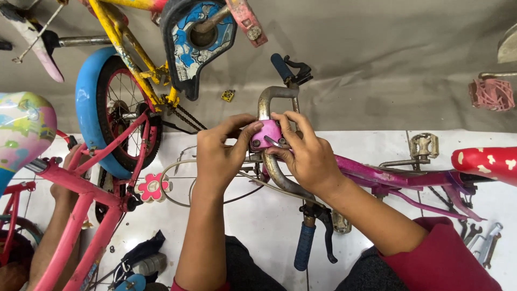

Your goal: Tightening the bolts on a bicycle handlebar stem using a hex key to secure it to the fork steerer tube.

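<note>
A small magenta bicycle lies across the white tiled floor. Its grey metal handlebar has blue grips, one far and one near. Both my hands are on the pink stem clamp at the bar's middle. My left hand pinches the clamp's left side with thumb and fingers. My right hand covers its right side and holds a thin metal tool against it. A black brake lever hangs by the near grip.
A pink bicycle frame and a yellow bicycle with a blue-fendered wheel stand at left, another person's arm beside them. A pale brake cable loops under my hands. A red saddle, wrenches and a pink pedal lie right.
</note>
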